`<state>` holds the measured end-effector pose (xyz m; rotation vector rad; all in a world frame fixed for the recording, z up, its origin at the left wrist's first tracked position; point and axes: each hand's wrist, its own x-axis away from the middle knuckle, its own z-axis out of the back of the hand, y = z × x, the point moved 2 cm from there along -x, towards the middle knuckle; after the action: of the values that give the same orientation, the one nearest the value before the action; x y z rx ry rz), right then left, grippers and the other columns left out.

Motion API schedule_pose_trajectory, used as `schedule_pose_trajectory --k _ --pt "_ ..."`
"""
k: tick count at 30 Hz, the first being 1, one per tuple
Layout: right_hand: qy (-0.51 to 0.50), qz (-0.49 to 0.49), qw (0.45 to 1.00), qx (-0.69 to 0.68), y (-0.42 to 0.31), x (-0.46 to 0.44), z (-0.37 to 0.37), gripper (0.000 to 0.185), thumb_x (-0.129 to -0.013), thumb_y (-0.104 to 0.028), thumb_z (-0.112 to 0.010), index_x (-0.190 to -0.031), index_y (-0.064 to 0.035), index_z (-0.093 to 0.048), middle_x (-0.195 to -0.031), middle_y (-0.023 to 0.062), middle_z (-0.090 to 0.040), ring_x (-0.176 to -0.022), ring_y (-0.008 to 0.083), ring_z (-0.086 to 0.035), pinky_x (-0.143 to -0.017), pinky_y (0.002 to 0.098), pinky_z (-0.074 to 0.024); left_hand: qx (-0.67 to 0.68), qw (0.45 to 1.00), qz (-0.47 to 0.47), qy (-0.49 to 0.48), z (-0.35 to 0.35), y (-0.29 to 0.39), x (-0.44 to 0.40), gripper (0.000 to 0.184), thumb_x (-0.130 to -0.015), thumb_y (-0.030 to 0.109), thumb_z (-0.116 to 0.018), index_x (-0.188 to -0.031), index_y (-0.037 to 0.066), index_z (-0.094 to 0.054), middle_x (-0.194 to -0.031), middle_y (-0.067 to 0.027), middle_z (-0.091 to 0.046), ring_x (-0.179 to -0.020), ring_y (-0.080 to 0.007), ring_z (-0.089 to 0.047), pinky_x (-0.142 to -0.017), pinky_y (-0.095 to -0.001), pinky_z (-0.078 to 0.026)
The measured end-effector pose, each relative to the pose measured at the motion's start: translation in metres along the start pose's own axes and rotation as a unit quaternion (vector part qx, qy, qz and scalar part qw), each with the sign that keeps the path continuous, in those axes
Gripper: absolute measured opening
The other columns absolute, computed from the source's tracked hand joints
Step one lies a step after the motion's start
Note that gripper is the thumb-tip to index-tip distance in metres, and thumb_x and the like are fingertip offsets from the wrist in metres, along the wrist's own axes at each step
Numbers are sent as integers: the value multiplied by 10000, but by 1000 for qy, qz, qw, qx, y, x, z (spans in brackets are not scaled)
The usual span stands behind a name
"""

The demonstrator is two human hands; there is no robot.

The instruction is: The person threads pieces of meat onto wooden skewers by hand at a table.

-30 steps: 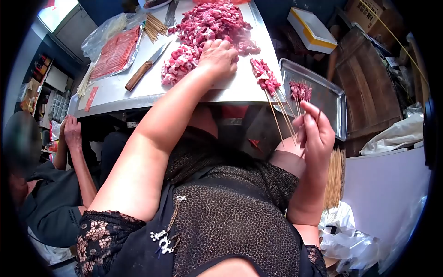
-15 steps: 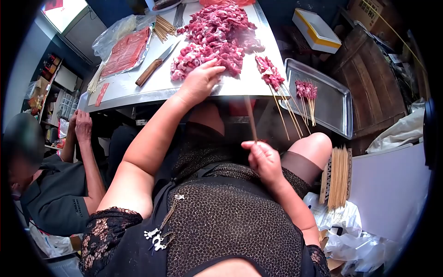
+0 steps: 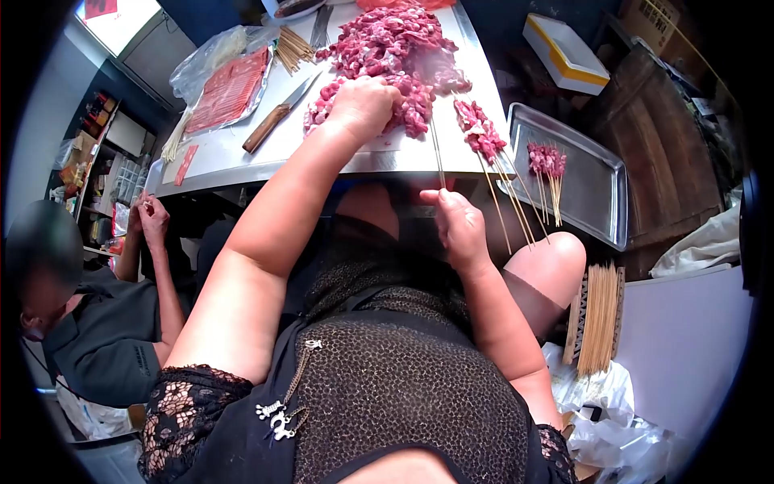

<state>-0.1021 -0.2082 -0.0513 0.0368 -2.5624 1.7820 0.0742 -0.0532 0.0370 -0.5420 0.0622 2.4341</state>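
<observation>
My left hand (image 3: 367,106) is at the near part of the pile of raw meat pieces (image 3: 391,40), fingers curled in. Its fingertips are hidden, so what they pinch cannot be made out. Below the table's front edge, my right hand (image 3: 459,224) is closed on a thin wooden skewer (image 3: 438,149), which points up toward the meat. No meat shows on the visible part of that skewer. To the right, several meat skewers (image 3: 480,133) lie with their sticks jutting over the table edge.
A knife (image 3: 270,125), a red-striped packet (image 3: 230,90) and loose sticks (image 3: 293,50) lie left on the table (image 3: 226,173). A metal tray (image 3: 592,214) at right holds finished meat skewers (image 3: 548,165). Bundled bare sticks (image 3: 598,319) stand lower right. Another person (image 3: 105,331) sits at left.
My left hand has gone from spread fingers to curled ones at the meat. My right hand has risen toward the table with the skewer. The other person's hands have shifted slightly.
</observation>
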Motion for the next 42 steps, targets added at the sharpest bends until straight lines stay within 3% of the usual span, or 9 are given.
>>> schedule_pose_trajectory --k 2,4,6,8,9,14,16,22,42 --pt "24 4 1000 -5 -1 -3 2 214 -936 -181 -520 -1005 -18 -640 -623 -57 -466 -482 6 -357 -432 152 -300 41 997 48 -36 19 1 -1 122 -801 148 -610 -871 125 -706 -841 -87 -662 -797 -243 -637 -737 -354 -504" --pt "41 6 999 -8 -7 -6 0 180 -918 -116 -545 -1039 -15 -631 -646 -52 -491 -493 5 -376 -446 148 -315 248 958 143 -4 17 -19 2 107 -835 145 -623 -890 102 -705 -840 -62 -669 -755 -166 -635 -701 -288 -498" --pt "41 31 999 -17 -14 -8 -6 209 -892 -47 -564 -1095 -12 -600 -682 -35 -520 -507 16 -413 -455 149 -343 479 841 244 61 11 -34 5 197 -869 207 -639 -914 18 -670 -747 -14 -659 -648 -91 -594 -619 -242 -500" --pt "30 31 999 -17 -10 -11 -5 189 -888 -57 -574 -1072 -15 -569 -698 -13 -537 -496 30 -433 -441 154 -353 633 708 313 1 18 -36 11 172 -897 183 -601 -951 24 -643 -756 -25 -656 -678 -109 -613 -615 -220 -502" --pt "22 13 999 -27 -9 -11 -5 161 -888 -61 -574 -1044 -23 -551 -697 -3 -544 -483 32 -431 -428 155 -346 689 646 330 -17 20 -34 15 236 -937 146 -522 -1107 -12 -566 -945 -112 -662 -837 -137 -641 -665 -217 -536" --pt "12 -24 999 -40 -12 -14 -6 137 -898 -94 -575 -1002 -48 -498 -654 3 -548 -444 26 -402 -390 158 -300 788 537 299 34 8 -18 30 270 -967 130 -418 -1142 -57 -504 -1060 -205 -607 -914 -261 -642 -818 -342 -554" --pt "7 -17 998 -54 -14 -13 -6 162 -908 -97 -564 -1051 -29 -530 -650 -7 -550 -461 17 -397 -412 150 -298 844 444 298 50 6 -11 33 274 -967 126 -410 -1146 -63 -496 -1042 -201 -612 -928 -270 -639 -838 -359 -549" --pt "3 44 996 81 -16 -5 -4 232 -907 -52 -547 -1119 14 -612 -709 -18 -563 -577 27 -486 -542 161 -398 799 478 326 163 7 -6 36 250 -971 170 -440 -1114 -26 -500 -1014 -190 -613 -938 -270 -636 -838 -374 -552" --pt "35 59 978 199 -24 2 -1 209 -872 -42 -593 -1070 -25 -655 -691 -31 -591 -574 21 -497 -528 173 -414 840 429 323 75 18 2 64 245 -960 166 -459 -1098 -24 -530 -958 -151 -639 -876 -277 -654 -788 -394 -560"
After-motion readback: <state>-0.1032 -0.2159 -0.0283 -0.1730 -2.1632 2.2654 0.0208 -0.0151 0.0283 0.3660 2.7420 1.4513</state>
